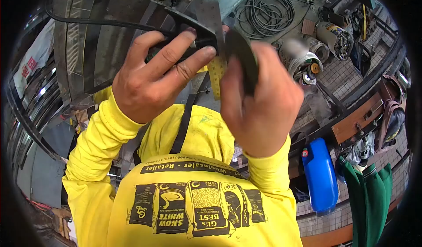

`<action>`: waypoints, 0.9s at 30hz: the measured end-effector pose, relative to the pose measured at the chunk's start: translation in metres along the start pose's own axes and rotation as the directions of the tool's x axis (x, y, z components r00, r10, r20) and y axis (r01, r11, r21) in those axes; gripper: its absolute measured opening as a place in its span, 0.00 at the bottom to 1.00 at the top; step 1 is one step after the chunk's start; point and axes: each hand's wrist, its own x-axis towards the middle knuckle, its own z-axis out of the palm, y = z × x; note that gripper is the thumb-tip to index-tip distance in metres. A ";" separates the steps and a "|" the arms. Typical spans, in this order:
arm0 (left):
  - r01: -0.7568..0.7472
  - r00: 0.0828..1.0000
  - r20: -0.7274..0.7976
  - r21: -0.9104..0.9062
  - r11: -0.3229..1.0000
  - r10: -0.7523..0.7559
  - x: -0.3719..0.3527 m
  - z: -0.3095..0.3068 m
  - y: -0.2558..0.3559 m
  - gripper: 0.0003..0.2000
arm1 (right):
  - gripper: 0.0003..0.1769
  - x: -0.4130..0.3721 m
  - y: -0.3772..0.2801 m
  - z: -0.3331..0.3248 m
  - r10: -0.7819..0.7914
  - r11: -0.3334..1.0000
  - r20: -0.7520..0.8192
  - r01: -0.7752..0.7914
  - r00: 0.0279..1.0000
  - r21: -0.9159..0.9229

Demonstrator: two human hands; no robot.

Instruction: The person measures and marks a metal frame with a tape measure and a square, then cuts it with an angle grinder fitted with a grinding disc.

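My left hand (154, 75) is curled over a dark flat metal piece (190, 24), its fingertips at the near edge. A black cable (101, 24) runs in from the left to that spot; what lies beneath the fingers is partly hidden. My right hand (266, 100), smeared by motion, grips a dark, thin, rounded disc-like piece (242, 58), held edge-on between thumb and fingers. Between the two hands stretches a ruler-like strip (215, 78) with measuring marks, yellowish at its near end. The disc-like piece overlaps the strip's right side in view.
Coiled black cable (266, 13) lies on the floor at upper right. Beyond my right hand stand a bucket of discs (305, 67) and a container of metal bits (336, 38). A blue container (321, 174) and green cloth (371, 203) are at lower right. Metal bars (77, 40) lie left.
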 end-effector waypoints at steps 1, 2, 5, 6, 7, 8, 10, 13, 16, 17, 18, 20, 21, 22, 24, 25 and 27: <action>0.009 1.000 0.001 0.001 1.000 -0.009 0.000 -0.001 0.001 0.30 | 0.14 0.009 0.001 0.004 -0.019 1.000 -0.014 0.019 1.000 0.003; 0.004 1.000 0.003 -0.004 1.000 -0.004 -0.001 -0.001 0.003 0.30 | 0.14 0.013 -0.001 0.007 -0.002 1.000 -0.010 0.002 1.000 -0.024; -0.013 1.000 -0.010 -0.002 1.000 0.013 0.001 0.001 -0.001 0.31 | 0.14 -0.002 0.005 0.005 -0.054 0.998 -0.054 0.056 0.997 0.034; -0.013 1.000 -0.007 -0.004 1.000 0.013 0.000 0.001 -0.001 0.31 | 0.14 -0.011 0.006 0.006 -0.070 0.997 -0.064 0.072 0.995 0.022; -0.015 1.000 -0.001 -0.009 1.000 0.015 -0.001 0.001 -0.002 0.31 | 0.13 -0.018 0.004 0.004 -0.043 0.998 -0.065 0.045 0.997 0.034; -0.010 1.000 -0.004 -0.009 1.000 0.010 -0.001 0.001 -0.003 0.32 | 0.12 -0.023 0.003 0.002 -0.021 0.999 -0.068 0.024 0.998 0.047; -0.006 1.000 -0.004 -0.015 1.000 0.006 0.000 0.000 -0.002 0.32 | 0.10 -0.021 0.003 0.003 -0.008 0.997 -0.083 0.014 0.997 0.076; 0.007 1.000 -0.010 -0.020 1.000 -0.007 0.000 0.001 0.000 0.32 | 0.14 0.003 0.001 0.006 -0.027 0.999 -0.063 0.028 0.998 0.026; -0.002 1.000 -0.007 -0.025 1.000 0.002 0.000 0.000 0.000 0.32 | 0.14 -0.009 0.009 0.010 -0.062 0.995 -0.113 0.069 0.992 0.065; -0.004 1.000 -0.007 -0.026 1.000 0.004 0.000 0.000 -0.001 0.32 | 0.14 -0.017 0.011 0.010 -0.102 0.992 -0.140 0.111 0.985 0.059; -0.003 1.000 -0.013 -0.032 0.999 0.002 -0.001 0.001 -0.001 0.32 | 0.14 -0.029 0.005 0.004 -0.016 1.000 -0.059 0.017 0.998 0.018; -0.002 1.000 -0.024 -0.042 0.999 0.001 -0.001 0.002 -0.001 0.32 | 0.14 -0.033 0.009 0.005 -0.021 0.998 -0.075 0.025 0.997 0.054; 0.000 1.000 -0.016 -0.036 0.999 -0.001 -0.001 0.002 -0.001 0.32 | 0.14 -0.036 0.010 0.005 -0.016 0.997 -0.084 0.022 0.996 0.071; 0.001 1.000 -0.008 -0.034 0.999 -0.001 -0.001 0.001 -0.001 0.32 | 0.14 -0.031 0.009 0.005 -0.017 0.998 -0.071 0.021 0.997 0.054; 0.006 1.000 -0.009 -0.024 1.000 -0.007 -0.001 0.002 0.000 0.31 | 0.14 -0.015 0.011 0.011 -0.071 0.995 -0.120 0.080 0.990 0.068; 0.009 1.000 -0.016 -0.020 1.000 -0.009 -0.001 0.002 0.000 0.31 | 0.14 -0.009 0.011 0.012 -0.098 0.991 -0.148 0.110 0.984 0.074; 0.010 1.000 -0.020 -0.020 1.000 -0.011 0.001 0.001 0.000 0.31 | 0.14 -0.008 0.012 0.014 -0.110 0.990 -0.149 0.122 0.983 0.072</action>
